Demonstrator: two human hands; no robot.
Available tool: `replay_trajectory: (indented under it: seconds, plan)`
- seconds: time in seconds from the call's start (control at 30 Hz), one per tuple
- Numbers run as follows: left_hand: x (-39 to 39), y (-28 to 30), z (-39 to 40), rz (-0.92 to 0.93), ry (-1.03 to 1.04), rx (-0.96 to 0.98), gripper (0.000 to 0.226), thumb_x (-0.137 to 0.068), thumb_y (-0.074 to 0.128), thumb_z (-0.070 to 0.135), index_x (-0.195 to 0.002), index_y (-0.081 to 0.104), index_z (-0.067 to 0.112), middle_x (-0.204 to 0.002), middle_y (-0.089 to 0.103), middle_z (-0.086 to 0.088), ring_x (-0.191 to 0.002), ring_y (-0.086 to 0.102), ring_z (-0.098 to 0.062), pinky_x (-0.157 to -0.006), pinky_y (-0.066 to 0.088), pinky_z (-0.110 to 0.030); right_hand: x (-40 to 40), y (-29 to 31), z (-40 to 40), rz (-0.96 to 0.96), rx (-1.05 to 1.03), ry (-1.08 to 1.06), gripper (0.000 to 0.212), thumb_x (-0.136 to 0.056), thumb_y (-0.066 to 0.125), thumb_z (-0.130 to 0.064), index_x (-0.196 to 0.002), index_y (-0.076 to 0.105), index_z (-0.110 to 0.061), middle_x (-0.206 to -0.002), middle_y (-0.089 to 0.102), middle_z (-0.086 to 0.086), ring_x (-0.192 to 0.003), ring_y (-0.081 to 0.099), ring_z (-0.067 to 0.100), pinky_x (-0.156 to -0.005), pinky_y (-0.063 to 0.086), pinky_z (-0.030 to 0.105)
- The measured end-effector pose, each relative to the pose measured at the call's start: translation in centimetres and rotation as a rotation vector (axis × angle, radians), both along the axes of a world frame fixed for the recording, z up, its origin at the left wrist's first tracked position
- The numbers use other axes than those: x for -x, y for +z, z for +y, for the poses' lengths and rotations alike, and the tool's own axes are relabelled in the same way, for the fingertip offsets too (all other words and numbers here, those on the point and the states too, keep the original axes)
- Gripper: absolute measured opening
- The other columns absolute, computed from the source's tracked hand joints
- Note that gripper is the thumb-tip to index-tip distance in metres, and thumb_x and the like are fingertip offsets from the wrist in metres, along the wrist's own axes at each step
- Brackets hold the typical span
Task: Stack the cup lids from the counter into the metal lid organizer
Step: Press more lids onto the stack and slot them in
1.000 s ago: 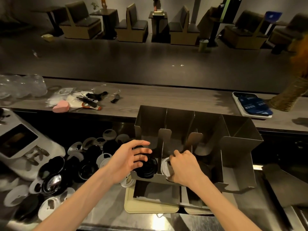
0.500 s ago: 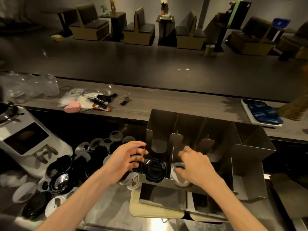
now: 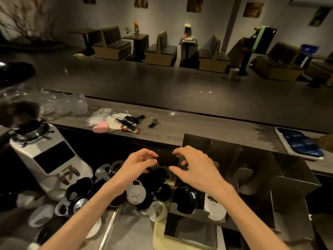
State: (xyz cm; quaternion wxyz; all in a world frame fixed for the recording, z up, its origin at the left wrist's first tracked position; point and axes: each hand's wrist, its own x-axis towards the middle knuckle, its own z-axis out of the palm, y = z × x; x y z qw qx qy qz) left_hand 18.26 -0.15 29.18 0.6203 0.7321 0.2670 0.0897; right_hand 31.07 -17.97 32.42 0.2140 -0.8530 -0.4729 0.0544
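Observation:
The metal lid organizer [image 3: 292, 179] stands at the right of the counter. A black lid [image 3: 185, 199] sits in its leftmost slot and a white lid [image 3: 215, 209] in the slot beside it. Several loose black and white lids lie in a pile to its left, among them a white lid [image 3: 135, 193] and a black lid [image 3: 159, 175]. My left hand [image 3: 138, 165] and my right hand [image 3: 195, 168] hover side by side above the pile's right end, by the organizer's left wall. Fingers on both are loosely curled and hold nothing.
A white coffee grinder [image 3: 46, 159] stands at the left, close to the lid pile. The raised wooden ledge [image 3: 207, 129] behind carries clear cups [image 3: 72, 105], a pink sponge [image 3: 100, 128], small tools and a tray of blue packets [image 3: 302, 143]. A beige tray [image 3: 158, 237] lies under the organizer.
My right hand let go of the white lid in the second slot and rose leftward. My left hand lifted too; both now hang over the pile. The view tilted up.

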Motion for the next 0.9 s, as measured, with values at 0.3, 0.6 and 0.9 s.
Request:
replay_trajectory:
  seconds: [0.3, 0.6, 0.9]
  plan:
    - [7.3, -8.4, 8.4, 0.169, 0.117, -0.138, 0.013, -0.094, 0.068, 0.018, -0.104, 0.069, 0.027, -0.102, 0.073, 0.001, -0.099, 0.067, -0.013, -0.078, 0.049, -0.024, 4.2, -5.6, 8.9, 0.111, 0.181, 0.188, 0.062, -0.094, 0.065, -0.054, -0.148, 0.045, -0.031, -0.141, 0.05, -0.008, -0.123, 0.056, 0.018, -0.099, 0.05, 0.042]
    - [17.7, -21.0, 12.0, 0.546, 0.208, -0.183, 0.044, -0.069, 0.062, 0.038, -0.108, 0.068, 0.019, -0.102, 0.07, -0.006, -0.099, 0.065, -0.026, -0.084, 0.049, -0.033, 9.1, -16.9, 15.8, 0.258, 0.403, 0.203, 0.068, -0.093, 0.064, -0.049, -0.152, 0.04, -0.024, -0.153, 0.041, 0.004, -0.133, 0.051, 0.031, -0.102, 0.048, 0.045]
    - [23.4, -27.6, 11.2, 0.851, 0.288, -0.407, 0.085, -0.076, 0.082, 0.044, -0.149, 0.043, 0.022, -0.149, 0.035, -0.014, -0.131, 0.041, -0.041, -0.095, 0.051, -0.054, 13.8, -26.3, 20.4, 0.208, 0.447, 0.14, 0.074, -0.092, 0.066, -0.042, -0.155, 0.032, -0.019, -0.153, 0.034, 0.01, -0.141, 0.038, 0.033, -0.103, 0.047, 0.043]
